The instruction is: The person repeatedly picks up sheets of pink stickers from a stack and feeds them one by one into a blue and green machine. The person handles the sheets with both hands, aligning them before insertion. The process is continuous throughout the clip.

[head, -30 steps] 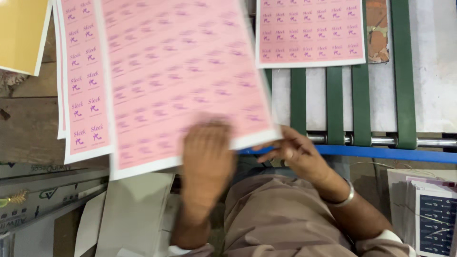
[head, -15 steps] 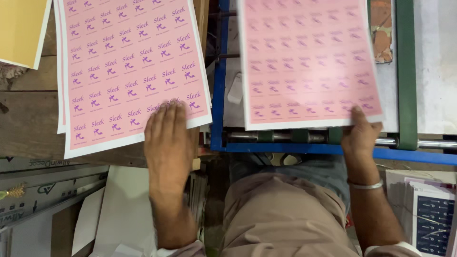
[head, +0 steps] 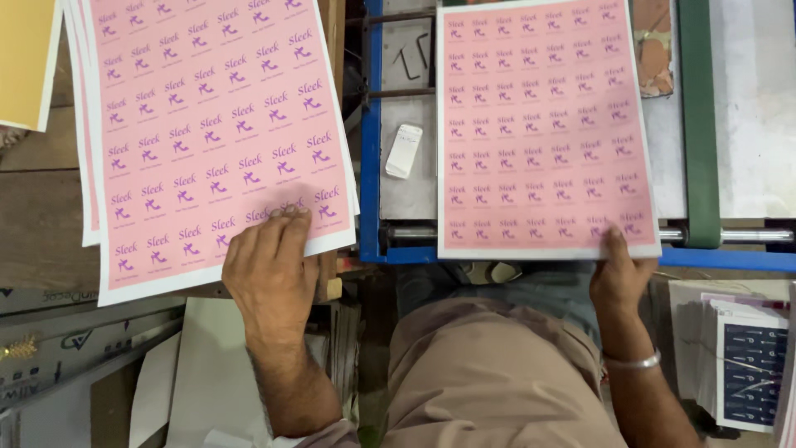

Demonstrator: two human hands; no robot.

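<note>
The left hand [head: 269, 270] lies flat in the lower left of the frame, fingers together and stretched out, the fingertips resting on the lower edge of the top pink sheet of a stack [head: 211, 133]; it presses rather than grips, with nothing closed in it. The stack fills the upper left, its sheets fanned slightly so that white margins show down the left side; each is printed with rows of small purple shoe marks. It lies on a worn wooden table [head: 37, 216]; a yellow sheet [head: 23, 62] sits at the far upper left corner.

The right hand [head: 618, 278] is at lower centre-right, a metal bangle [head: 632, 362] on the wrist; its thumb lies on top of the lower right corner of a single pink sheet [head: 543, 124], pinching that edge, the other fingers hidden beneath. This sheet lies flat on the grey metal bed [head: 410, 199] of a machine, inside a blue frame [head: 371, 133] that runs down the middle and along the bottom edge; a green belt [head: 699, 124] runs upright at the right, and a steel roller [head: 750, 236] crosses under it. A small white block [head: 404, 151] lies on the bed, just left of the sheet.

At lower right stands a pile of dark printed cards [head: 750, 373]; at lower left are grey boards and white paper [head: 211, 365].
</note>
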